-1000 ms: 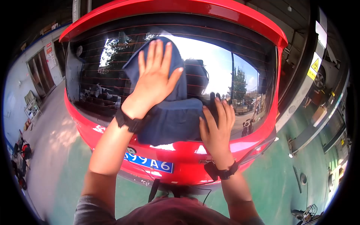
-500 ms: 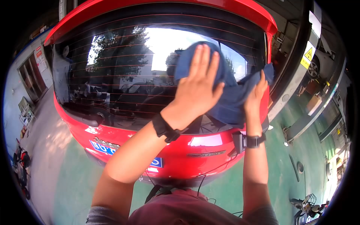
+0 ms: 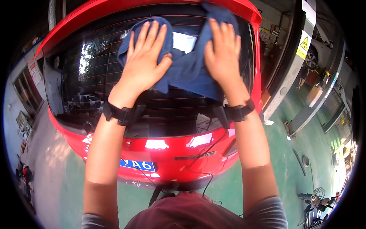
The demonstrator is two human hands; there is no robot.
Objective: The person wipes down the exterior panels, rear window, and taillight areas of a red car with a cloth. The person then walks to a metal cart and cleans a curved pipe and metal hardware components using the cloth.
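Note:
A blue cloth [image 3: 187, 72] lies spread against the dark rear window [image 3: 87, 107] of a red car [image 3: 167, 162]. My left hand [image 3: 145, 63] is flat on the cloth's left part, fingers stretched upward and thumb out. Toward the right side of the glass, my right hand [image 3: 225, 53] presses the cloth with fingers extended; its thumb points up. Part of the cloth sticks up above my right fingertips and looks blurred. Both wrists wear black straps. The palms and the cloth beneath them are hidden.
A grey lift post [image 3: 284, 80] with a yellow warning sign [image 3: 304, 46] stands right of the car. Behind it is another car's wheel [image 3: 311, 58]. A thin black cable [image 3: 206, 147] hangs before the tailgate. A bicycle [image 3: 316, 200] is at lower right.
Both hands have moved left and up across the window with the cloth. My right hand has gone from the cloth's bunched edge to lying flat on it. The view has shifted slightly.

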